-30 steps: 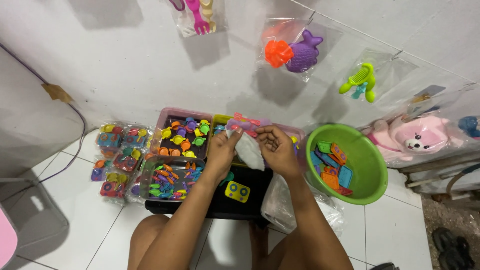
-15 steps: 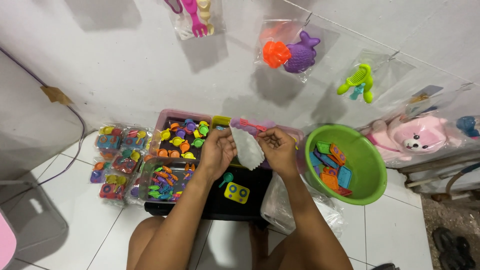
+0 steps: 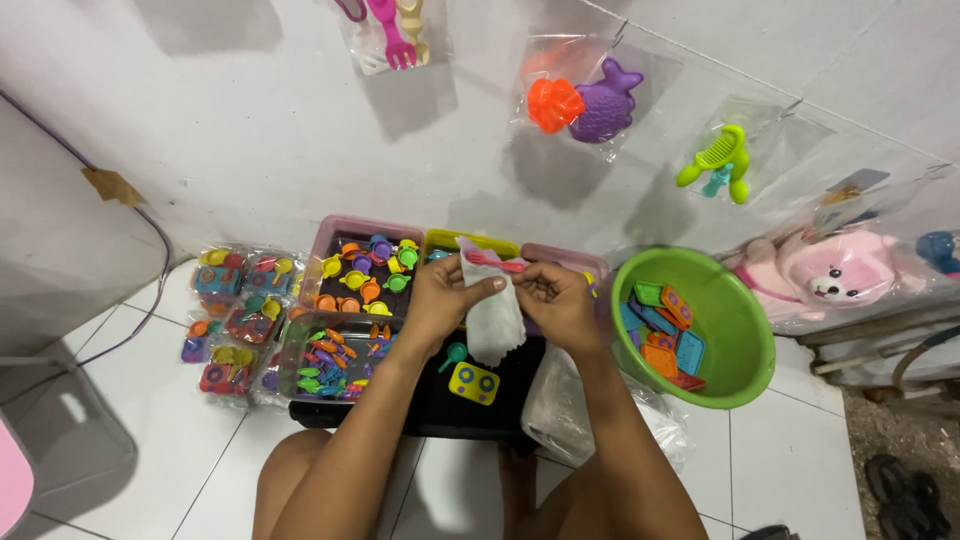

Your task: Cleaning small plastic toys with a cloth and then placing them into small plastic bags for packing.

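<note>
Head view, item 1: small clear plastic bag (image 3: 494,322), 1 pc, hung above the black tray (image 3: 440,405), pinched at its top edge by our left hand (image 3: 438,300) and right hand (image 3: 556,300), fingers of both closed on it. We judged it light, limp, prob. slippery; best held at the mouth w/ both hands. A pink toy piece (image 3: 495,262) sat at the mouth. Nearby we counted: green basin (image 3: 745,340), 1; toy trays (image 3: 330,235), approx. 4; packed sets on the floor (image 3: 232,310), several, exact no. unclear.
</note>
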